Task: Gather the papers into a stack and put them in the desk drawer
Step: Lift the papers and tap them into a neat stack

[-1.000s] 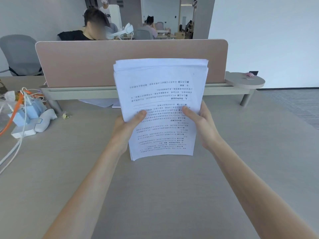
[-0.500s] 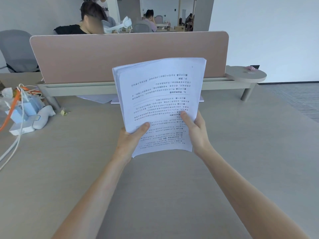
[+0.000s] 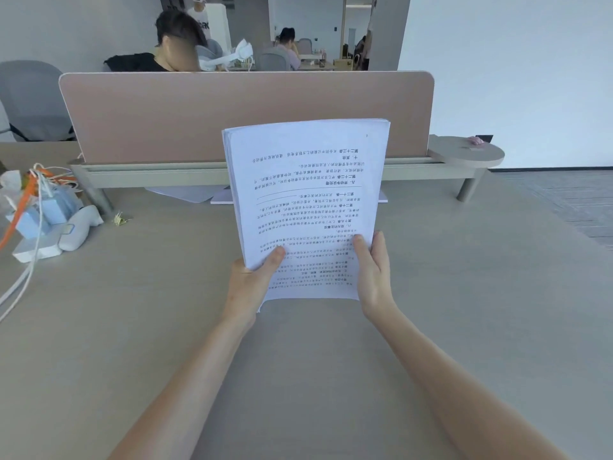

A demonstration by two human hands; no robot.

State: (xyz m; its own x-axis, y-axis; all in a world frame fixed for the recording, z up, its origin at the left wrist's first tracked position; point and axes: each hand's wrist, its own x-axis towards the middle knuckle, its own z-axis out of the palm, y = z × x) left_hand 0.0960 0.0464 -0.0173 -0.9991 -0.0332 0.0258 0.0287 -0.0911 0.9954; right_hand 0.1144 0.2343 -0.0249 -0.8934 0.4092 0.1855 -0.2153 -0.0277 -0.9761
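Fingers of both hands, left hand (image 3: 247, 287) and right hand (image 3: 374, 277), pinch the paper stack (image 3: 308, 200) upright before the divider (image 3: 245, 117).

A pale wood-grain desk (image 3: 132, 327) fills the lower frame; a dusty-pink partition screen (image 3: 232, 111) spans centre, a white wall (image 3: 514, 61) upper right.

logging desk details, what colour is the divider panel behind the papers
Dusty pink-beige divider, plain, no pattern; seen in the head view behind the white papers.
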